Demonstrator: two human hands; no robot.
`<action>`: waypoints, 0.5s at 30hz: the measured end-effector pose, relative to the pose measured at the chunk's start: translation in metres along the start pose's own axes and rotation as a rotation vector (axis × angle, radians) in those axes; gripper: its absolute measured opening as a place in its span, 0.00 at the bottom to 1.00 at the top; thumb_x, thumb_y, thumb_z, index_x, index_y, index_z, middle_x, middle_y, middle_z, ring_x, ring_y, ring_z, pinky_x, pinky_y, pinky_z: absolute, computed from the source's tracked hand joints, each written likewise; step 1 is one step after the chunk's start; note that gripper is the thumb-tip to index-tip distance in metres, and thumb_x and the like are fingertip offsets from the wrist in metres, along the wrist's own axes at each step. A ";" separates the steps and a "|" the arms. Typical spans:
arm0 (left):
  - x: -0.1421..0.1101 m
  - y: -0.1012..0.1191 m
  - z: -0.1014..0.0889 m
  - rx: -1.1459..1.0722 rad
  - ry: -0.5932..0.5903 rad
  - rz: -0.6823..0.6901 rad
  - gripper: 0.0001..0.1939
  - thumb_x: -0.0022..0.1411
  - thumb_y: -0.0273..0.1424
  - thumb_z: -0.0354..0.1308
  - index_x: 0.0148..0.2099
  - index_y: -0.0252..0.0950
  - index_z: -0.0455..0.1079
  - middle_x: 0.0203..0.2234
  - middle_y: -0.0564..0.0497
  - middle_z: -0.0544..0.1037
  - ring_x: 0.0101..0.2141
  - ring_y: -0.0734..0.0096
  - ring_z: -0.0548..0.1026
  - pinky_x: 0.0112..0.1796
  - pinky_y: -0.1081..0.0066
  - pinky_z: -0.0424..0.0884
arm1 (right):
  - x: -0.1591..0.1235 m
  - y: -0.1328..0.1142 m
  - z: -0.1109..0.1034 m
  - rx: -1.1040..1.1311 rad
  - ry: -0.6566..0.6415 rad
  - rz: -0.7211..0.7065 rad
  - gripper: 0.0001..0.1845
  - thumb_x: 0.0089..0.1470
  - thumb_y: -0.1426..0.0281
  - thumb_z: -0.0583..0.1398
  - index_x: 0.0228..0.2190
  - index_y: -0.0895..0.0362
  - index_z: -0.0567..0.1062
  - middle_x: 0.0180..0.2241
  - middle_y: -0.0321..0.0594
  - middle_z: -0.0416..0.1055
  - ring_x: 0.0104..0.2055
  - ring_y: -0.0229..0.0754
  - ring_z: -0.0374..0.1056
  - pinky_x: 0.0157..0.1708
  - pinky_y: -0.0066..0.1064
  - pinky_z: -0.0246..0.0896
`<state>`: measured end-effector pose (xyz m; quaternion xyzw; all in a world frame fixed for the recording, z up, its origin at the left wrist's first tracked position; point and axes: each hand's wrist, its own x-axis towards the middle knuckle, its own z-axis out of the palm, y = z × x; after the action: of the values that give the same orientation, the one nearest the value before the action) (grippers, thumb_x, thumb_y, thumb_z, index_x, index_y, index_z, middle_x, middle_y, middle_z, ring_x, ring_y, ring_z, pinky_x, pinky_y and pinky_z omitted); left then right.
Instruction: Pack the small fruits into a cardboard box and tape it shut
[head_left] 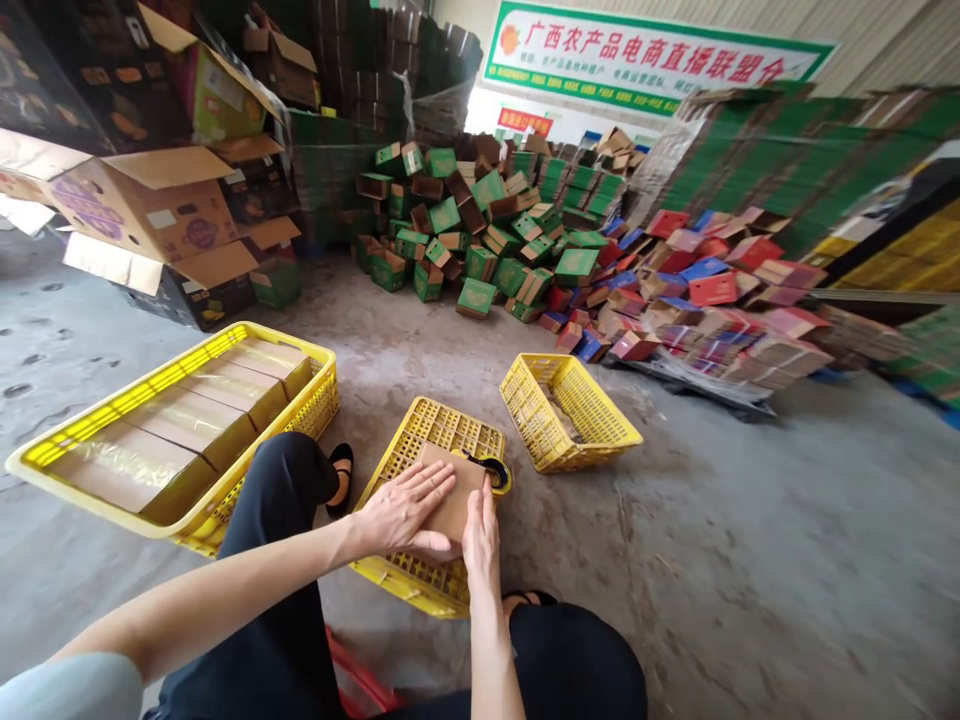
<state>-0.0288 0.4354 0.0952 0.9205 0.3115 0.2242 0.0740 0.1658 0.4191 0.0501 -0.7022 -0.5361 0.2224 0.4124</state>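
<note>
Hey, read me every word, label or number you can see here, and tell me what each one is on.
"广西农产品电商直播联盟仓": big red characters on the wall banner; its smaller lines are too blurred to read reliably.
Red sign below it: too blurred.
Purple-printed carton at left: unreadable.
Box under the hands: no print visible.

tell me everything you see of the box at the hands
The small box looks like plain brown cardboard, its flat top apparently closed. It lies on a yellow lattice crate. The left hand rests across its top; the right hand is against its right side. A tape dispenser sits by its far right corner, contact unclear.
</note>
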 end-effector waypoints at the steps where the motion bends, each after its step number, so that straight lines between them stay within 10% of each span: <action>1: -0.005 -0.003 0.000 0.011 0.011 -0.016 0.52 0.68 0.66 0.43 0.78 0.31 0.48 0.72 0.33 0.59 0.72 0.49 0.55 0.71 0.50 0.53 | -0.001 -0.002 0.001 0.039 -0.009 0.036 0.45 0.68 0.43 0.41 0.70 0.61 0.62 0.69 0.55 0.62 0.70 0.54 0.62 0.66 0.46 0.59; 8: -0.006 -0.003 0.003 -0.070 0.046 -0.031 0.48 0.71 0.62 0.43 0.78 0.30 0.48 0.73 0.32 0.56 0.73 0.47 0.51 0.70 0.46 0.56 | -0.001 -0.011 -0.008 0.056 -0.057 0.122 0.47 0.68 0.43 0.39 0.72 0.62 0.57 0.72 0.56 0.57 0.73 0.55 0.57 0.70 0.49 0.54; 15: -0.032 -0.007 0.009 -0.160 0.140 -0.095 0.46 0.73 0.59 0.41 0.79 0.34 0.42 0.75 0.34 0.50 0.74 0.45 0.46 0.69 0.45 0.57 | -0.036 -0.039 -0.012 -0.409 -0.028 -0.384 0.37 0.73 0.53 0.43 0.73 0.60 0.54 0.75 0.52 0.47 0.78 0.58 0.38 0.73 0.62 0.39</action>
<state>-0.0512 0.4219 0.0737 0.8779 0.3402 0.3082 0.1359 0.1413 0.3848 0.0841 -0.6534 -0.6987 0.0369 0.2891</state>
